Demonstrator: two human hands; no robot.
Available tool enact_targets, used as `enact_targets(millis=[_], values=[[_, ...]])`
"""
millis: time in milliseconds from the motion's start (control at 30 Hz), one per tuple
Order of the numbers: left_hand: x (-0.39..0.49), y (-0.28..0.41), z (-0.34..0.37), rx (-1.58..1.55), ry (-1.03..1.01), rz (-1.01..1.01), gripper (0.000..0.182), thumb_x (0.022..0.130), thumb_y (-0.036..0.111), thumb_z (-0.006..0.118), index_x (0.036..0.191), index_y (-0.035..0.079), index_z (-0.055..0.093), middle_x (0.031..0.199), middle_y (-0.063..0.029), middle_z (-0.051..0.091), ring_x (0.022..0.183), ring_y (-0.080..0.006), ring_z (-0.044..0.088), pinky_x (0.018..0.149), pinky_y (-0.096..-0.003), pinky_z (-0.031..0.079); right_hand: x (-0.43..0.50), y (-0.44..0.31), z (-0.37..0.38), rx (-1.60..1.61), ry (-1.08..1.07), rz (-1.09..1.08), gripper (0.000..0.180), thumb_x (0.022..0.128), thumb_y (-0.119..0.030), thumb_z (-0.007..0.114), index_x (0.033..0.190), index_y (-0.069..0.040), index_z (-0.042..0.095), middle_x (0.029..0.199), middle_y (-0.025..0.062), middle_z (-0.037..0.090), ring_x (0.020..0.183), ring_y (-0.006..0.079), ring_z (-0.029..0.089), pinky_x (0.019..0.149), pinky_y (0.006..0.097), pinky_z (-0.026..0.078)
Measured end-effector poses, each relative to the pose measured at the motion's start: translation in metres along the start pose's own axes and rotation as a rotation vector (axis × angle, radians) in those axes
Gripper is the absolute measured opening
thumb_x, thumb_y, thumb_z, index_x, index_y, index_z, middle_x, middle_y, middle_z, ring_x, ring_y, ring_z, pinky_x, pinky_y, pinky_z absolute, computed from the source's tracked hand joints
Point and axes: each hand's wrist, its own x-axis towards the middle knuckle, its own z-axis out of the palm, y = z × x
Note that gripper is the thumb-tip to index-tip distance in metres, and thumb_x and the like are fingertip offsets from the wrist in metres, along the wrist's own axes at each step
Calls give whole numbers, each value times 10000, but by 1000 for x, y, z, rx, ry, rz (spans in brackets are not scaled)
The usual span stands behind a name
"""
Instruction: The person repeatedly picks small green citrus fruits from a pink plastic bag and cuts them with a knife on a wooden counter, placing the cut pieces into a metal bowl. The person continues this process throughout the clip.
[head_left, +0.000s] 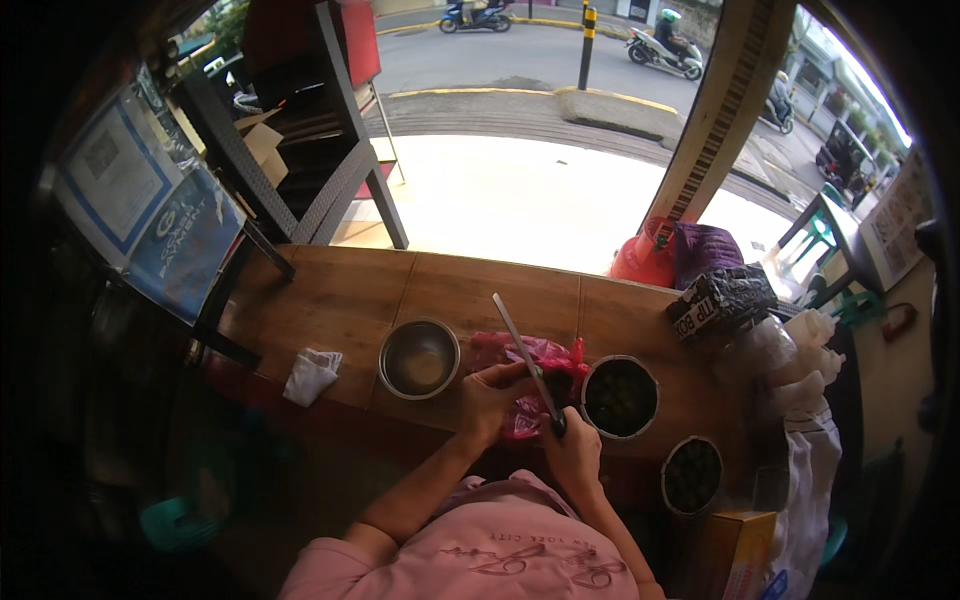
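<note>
My right hand (574, 446) grips the dark handle of a knife (517, 334), its long blade pointing up and away from me. Close to the blade, my left hand (487, 394) pinches a small green fruit (539, 372), mostly hidden by fingers and blade. Both hands are over a crumpled pink plastic bag (525, 424) on the wooden table (337, 285). To the left of the bag sits a steel bowl (418, 358) with something pale at its bottom. A round container (657, 382) of small green fruits stands right of the knife, and a second such container (718, 454) is nearer me.
A folded white cloth or tissue (313, 375) lies at the left. On the right are a dark tip box (721, 300), white plastic bags (806, 450) and a yellow-orange carton (739, 551). A red gas cylinder (645, 259) stands beyond the table, with motorcycles (666, 52) on the street.
</note>
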Motion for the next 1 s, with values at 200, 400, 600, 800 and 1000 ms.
enact_targets(millis=[200,400,600,800,1000], values=[[17,-13,15,-230,-165,-213,314,868,86,715,1157,-19,650,1048,-70,697,914,-100,650,809,-221,525,-14,22,-19,191,-8,213,350,865,-286,684,739,1,530,652,213,570,612,418,562,571,452,429],[37,-41,53,21,-299,-143,338,865,85,713,1168,-46,638,1052,-70,691,915,-135,652,846,-245,521,-37,50,-38,345,95,326,282,860,-229,688,753,9,583,575,115,529,523,193,484,524,358,408],[84,-67,38,746,-242,243,309,771,-5,702,1080,15,696,1092,-163,690,990,-199,674,763,-294,548,-47,72,-57,457,218,578,301,871,-192,679,693,8,543,542,10,461,521,77,427,472,304,356],[79,-99,11,1549,-482,562,107,785,82,625,834,68,719,880,-139,659,856,-296,666,716,-390,555,-41,74,-58,457,229,545,313,867,-201,672,676,5,534,537,13,461,515,84,424,462,305,349],[69,-118,13,1654,-426,731,119,798,98,579,868,94,675,889,-80,639,885,-243,617,692,-347,550,-36,67,-51,398,201,464,322,861,-215,672,692,22,535,523,42,443,520,92,400,488,316,360]])
